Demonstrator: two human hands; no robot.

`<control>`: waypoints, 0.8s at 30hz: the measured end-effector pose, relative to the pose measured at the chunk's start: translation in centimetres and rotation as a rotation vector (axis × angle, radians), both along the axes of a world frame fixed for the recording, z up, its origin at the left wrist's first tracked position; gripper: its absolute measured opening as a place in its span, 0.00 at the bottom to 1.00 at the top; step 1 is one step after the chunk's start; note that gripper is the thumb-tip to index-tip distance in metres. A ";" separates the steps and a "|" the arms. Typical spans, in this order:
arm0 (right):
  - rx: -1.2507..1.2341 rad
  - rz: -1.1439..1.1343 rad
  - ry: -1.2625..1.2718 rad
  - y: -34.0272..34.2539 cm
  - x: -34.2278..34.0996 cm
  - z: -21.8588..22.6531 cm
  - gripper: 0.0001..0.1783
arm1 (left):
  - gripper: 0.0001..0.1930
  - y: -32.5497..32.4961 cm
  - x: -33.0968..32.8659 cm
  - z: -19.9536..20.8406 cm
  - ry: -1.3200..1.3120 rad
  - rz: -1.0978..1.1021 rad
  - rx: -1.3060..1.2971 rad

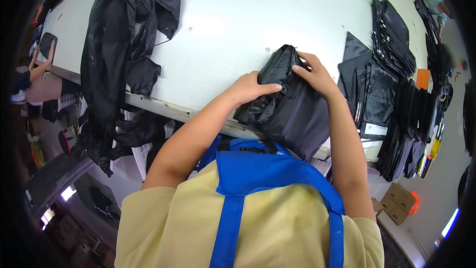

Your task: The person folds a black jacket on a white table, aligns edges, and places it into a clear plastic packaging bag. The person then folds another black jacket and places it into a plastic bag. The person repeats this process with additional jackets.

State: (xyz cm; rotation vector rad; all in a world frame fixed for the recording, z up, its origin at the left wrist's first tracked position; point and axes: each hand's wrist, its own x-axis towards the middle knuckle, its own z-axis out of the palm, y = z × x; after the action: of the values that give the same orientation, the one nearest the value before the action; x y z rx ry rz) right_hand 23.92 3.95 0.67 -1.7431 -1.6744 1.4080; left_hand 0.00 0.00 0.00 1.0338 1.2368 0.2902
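A folded piece of shiny black fabric [302, 114] lies across the near edge of the white table, its lower end hanging over toward my blue apron. My left hand [254, 89] grips its left side, the thumb on top and the fingers mostly hidden by the cloth. At the upper right of the bundle, my right hand [315, 75] has its thumb pressed on the cloth and its fingers bent around the far edge. The fabric is gathered and creased between both hands. Its exact kind I cannot make out.
To the left, a large heap of black fabric [111, 34] drapes off the white table [223, 15]. Stacks of flat black pieces [391, 34] lie at the right. Cardboard boxes [398, 202] sit lower right. Other people [42, 77] are at the far left and upper right.
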 end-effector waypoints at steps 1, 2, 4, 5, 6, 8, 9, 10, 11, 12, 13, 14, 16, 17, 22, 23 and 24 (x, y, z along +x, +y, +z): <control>0.006 0.019 0.024 0.4 -1.0 -0.3 0.39 | 0.40 0.1 -0.3 0.7 -0.011 -0.008 -0.066; 0.011 0.037 0.048 0.6 -1.7 -0.5 0.38 | 0.39 0.1 -0.5 1.2 -0.023 -0.015 -0.131; 0.012 0.026 0.012 1.7 -1.2 1.0 0.38 | 0.38 2.0 0.1 0.9 -0.215 -0.029 -0.193; -0.032 0.029 0.007 0.6 -1.0 1.3 0.37 | 0.37 1.2 0.2 0.9 -0.301 -0.023 -0.266; 0.047 0.120 -0.002 0.7 -1.0 1.1 0.38 | 0.35 1.4 -0.5 1.8 -0.309 -0.033 -0.289; -0.024 0.113 0.028 0.1 -0.3 2.1 0.39 | 0.41 -0.8 0.6 -0.2 -0.223 -0.041 -0.060; -0.051 0.104 0.052 -0.2 -0.5 2.9 0.40 | 0.42 -1.9 1.3 -2.6 -0.119 -0.085 0.049; -0.159 0.028 0.100 -0.2 -1.1 4.0 0.43 | 0.44 -1.8 1.2 -0.5 0.092 -0.152 0.113; -0.166 0.038 0.075 -0.2 -1.2 4.0 0.44 | 0.47 -2.1 1.4 -0.6 0.074 -0.141 0.094; -0.174 0.048 0.046 -0.4 -1.1 4.0 0.45 | 0.47 -2.4 1.6 -0.7 0.072 -0.137 0.105; -0.183 0.057 0.017 -0.5 -1.1 4.0 0.46 | 0.48 -2.5 1.8 -0.9 0.071 -0.132 0.117; -0.196 0.031 0.017 -0.3 -1.3 4.5 0.45 | 0.48 -2.4 1.9 -1.0 0.064 -0.135 0.131; -0.197 0.026 0.053 -0.4 -1.1 4.8 0.44 | 0.50 -2.4 1.8 -1.0 0.059 -0.147 0.154; -0.198 0.023 0.070 -0.4 -1.0 5.0 0.44 | 0.50 -2.3 1.6 -0.9 0.064 -0.185 0.167; -0.121 0.118 -0.018 -0.4 -1.0 7.0 0.31 | 0.48 -2.6 1.3 -0.8 -0.118 -0.136 0.232; -0.084 0.116 0.002 -0.7 -0.8 7.2 0.32 | 0.48 -2.8 1.3 -0.8 -0.146 -0.142 0.217; -0.045 0.114 0.025 -1.1 -0.6 7.3 0.33 | 0.48 -2.6 1.2 -0.2 -0.172 -0.147 0.204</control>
State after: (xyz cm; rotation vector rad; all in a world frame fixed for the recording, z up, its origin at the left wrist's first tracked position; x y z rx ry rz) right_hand 23.35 2.88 7.99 -1.6705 -1.7666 1.5218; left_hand 1.20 -2.61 -0.22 1.2423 0.9854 0.3883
